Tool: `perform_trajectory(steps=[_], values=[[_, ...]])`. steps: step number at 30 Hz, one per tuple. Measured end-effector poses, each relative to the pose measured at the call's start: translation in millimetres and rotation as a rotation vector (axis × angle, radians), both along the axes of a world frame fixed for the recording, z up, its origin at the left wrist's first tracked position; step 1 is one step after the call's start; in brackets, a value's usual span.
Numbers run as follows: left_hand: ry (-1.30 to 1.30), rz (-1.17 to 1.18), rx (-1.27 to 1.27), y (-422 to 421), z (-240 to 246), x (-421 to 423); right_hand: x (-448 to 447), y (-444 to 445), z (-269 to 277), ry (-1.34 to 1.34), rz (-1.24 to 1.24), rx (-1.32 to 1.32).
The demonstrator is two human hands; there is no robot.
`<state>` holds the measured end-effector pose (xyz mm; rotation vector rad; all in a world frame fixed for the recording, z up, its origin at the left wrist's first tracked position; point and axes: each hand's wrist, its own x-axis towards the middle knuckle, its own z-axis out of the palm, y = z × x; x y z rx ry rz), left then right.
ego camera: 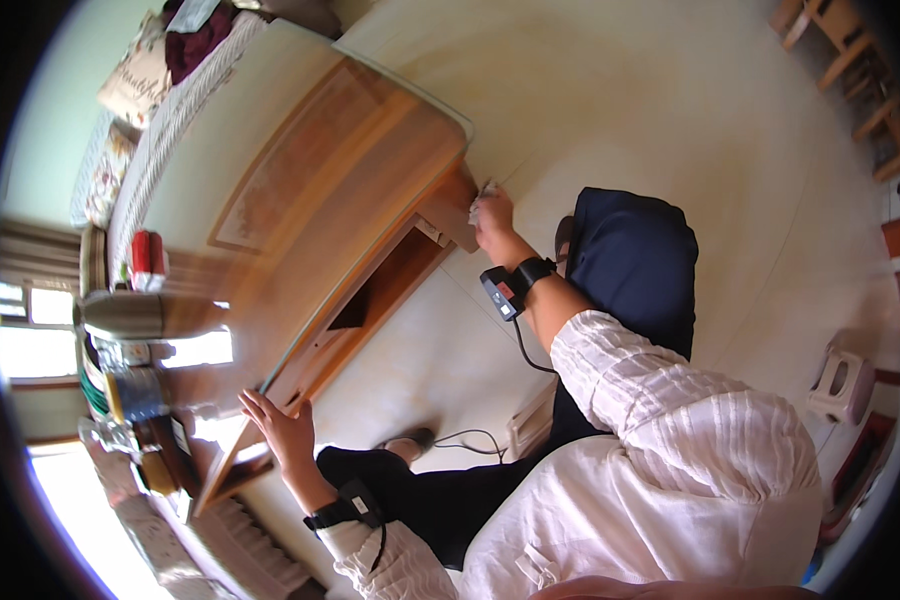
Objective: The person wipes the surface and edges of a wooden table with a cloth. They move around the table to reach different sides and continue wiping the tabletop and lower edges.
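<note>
My right hand [494, 217] grips a crumpled pale cloth [485, 201] beside the end panel [448, 206] of a wooden coffee table. Whether the cloth touches the panel, I cannot tell. At the glass-topped table's front edge, my left hand [281, 433] has its fingers apart and rests its fingertips on or close to the rim of the glass top [300, 334]. An open shelf [390, 274] runs under the tabletop. A black device is strapped to each wrist, with a cable leading from it.
Bottles and jars [139, 394] crowd the table's left end, near a red and white package [148, 259]. Cushions [139, 75] lie on a sofa behind. A plastic stool [840, 386] stands at right, wooden furniture [862, 82] at upper right. A cable [472, 442] trails near my foot.
</note>
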<state>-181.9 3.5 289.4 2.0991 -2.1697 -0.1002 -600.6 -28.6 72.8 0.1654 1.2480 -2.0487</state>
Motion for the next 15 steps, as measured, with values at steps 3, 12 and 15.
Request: perform_trajectory(steps=[3, 12, 15], values=[[-0.321, 0.05, 0.224, -10.2, 32.5, -8.8, 28.1, -7.6, -18.0, 0.237, -0.072, 0.201], [0.095, -0.288, -0.02, -88.8, 20.8, -57.6, -6.5, -8.9, -26.4, 0.339, -0.214, 0.006], [0.155, -0.335, -0.175, -106.7, -6.0, -79.2, 0.9, -6.2, -13.3, 0.554, -0.133, 0.588]])
